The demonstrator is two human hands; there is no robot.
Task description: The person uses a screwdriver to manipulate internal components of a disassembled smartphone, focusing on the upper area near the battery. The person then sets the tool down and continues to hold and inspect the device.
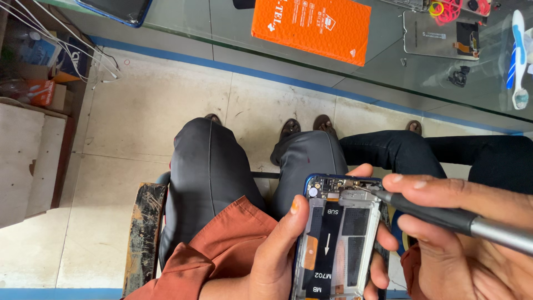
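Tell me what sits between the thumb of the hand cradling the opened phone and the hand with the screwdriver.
In the head view, the opened phone fills that stretch: its black flex strip and silver shield lie between the left hand and the right hand, whose screwdriver tip touches the phone's top edge.

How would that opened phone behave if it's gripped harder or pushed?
The opened phone looks thin and stiff but probably fragile: its back is off and its inner parts show. The left hand only clasps its edges, so a screwdriver push might slide it.

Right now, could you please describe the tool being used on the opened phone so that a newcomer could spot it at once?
Start at the opened phone in the left hand over the lap. The right hand beside it holds a screwdriver, its tip at the phone's top edge. It is the only slim rod there, dark in front, silver behind.
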